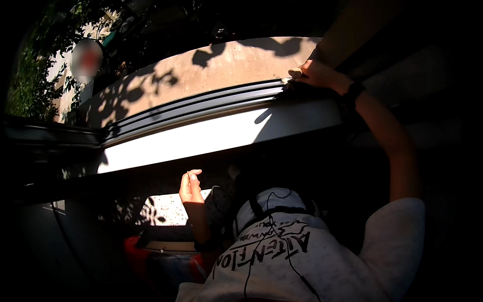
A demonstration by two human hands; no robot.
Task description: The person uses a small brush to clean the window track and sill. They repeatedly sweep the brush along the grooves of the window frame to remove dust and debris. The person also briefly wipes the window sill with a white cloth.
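Note:
My right hand [317, 73] grips a small tool with a rounded beige end [295, 72], possibly a brush handle. Pale material at its lower side meets the right end of the window track [196, 104], where dark shadow hides the contact. Several parallel metal grooves run along this track. In front of it lies a brightly sunlit white inner sill [181, 143]. My left hand [191, 187] hovers below the sill, loosely curled, with nothing visible in it.
Beyond the track is a beige outer ledge [226, 64] with leaf shadows. A window frame [53, 134] stands at left, and foliage [30, 75] grows outside. A sunlit speckled floor patch [166, 209] and a red object [136, 251] lie below. A thin cable [288, 256] hangs across my shirt.

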